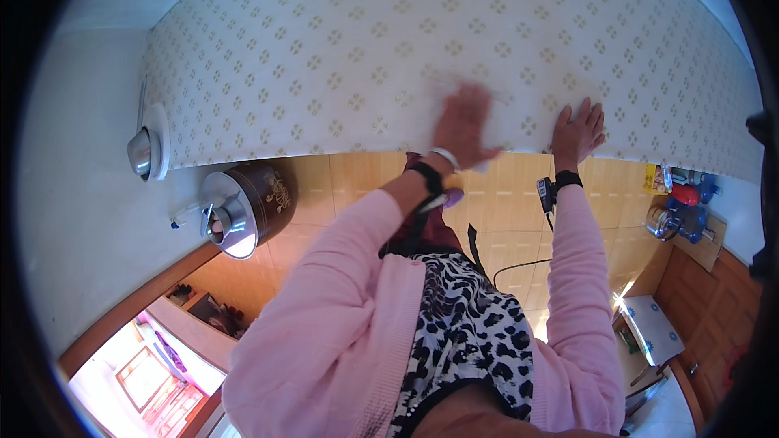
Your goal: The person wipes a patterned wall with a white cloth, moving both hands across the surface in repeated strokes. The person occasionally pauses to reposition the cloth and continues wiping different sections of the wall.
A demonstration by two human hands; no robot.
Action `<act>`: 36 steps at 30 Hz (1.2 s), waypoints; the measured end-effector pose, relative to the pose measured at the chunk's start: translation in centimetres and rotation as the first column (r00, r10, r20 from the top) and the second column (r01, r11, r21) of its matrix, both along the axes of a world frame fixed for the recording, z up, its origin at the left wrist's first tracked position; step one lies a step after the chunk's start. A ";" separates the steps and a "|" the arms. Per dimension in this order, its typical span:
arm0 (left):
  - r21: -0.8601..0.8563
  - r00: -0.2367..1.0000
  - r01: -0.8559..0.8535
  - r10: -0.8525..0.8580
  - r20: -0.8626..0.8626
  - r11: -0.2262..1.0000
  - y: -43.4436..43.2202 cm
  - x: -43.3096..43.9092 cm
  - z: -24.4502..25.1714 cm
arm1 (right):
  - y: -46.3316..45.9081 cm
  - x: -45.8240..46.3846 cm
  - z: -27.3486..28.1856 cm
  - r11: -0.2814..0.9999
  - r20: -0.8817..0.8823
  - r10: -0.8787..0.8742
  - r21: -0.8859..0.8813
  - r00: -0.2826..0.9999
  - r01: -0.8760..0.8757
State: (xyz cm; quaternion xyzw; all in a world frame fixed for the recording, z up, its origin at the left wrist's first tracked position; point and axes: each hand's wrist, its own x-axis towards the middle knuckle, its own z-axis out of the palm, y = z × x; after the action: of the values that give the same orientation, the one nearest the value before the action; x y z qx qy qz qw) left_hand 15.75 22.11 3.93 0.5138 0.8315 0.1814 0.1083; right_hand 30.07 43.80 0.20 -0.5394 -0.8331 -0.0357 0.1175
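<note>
A white cloth with a pale gold clover-like pattern [331,42] covers the broad surface before me, its front edge running just under my wrists. My left hand [465,121] is over the cloth near this edge, blurred by motion, its thumb held away from the blurred fingers. Nothing can be made out in its grasp, and whether it touches the cloth cannot be told. To its right, my right hand [578,131] lies palm down on the cloth by the edge, fingers slightly apart. A white bangle [446,157] and a black band circle my left wrist.
At left stands a dark brown vat [271,210] with a metal lid [234,237]; a metal bowl [141,152] is above it. Water bottles [691,222] stand at right. A black cable [517,264] hangs by my right arm. Below right is a small table [657,325].
</note>
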 end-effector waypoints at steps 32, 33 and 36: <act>0.038 0.842 -0.482 0.474 -0.257 0.875 -3.6 -32.0 -1.4 | 0.0 0.9 -0.2 0.999 0.005 0.052 -0.005 0.999 -0.052; 0.113 0.851 -0.471 0.485 -0.202 0.875 -3.0 -31.2 -1.3 | 0.1 0.9 -0.2 0.998 0.000 0.060 0.024 0.998 -0.060; -0.035 0.910 -0.383 0.370 -0.185 0.923 -1.8 -26.7 -1.0 | 0.1 0.8 0.0 0.997 -0.005 0.069 0.024 0.998 -0.069</act>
State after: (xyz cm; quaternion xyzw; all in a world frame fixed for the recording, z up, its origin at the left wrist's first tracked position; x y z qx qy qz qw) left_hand -10.91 20.30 2.93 0.3537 0.9270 0.1235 0.0159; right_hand 30.92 43.87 0.21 -0.5089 -0.8504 -0.0398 0.1276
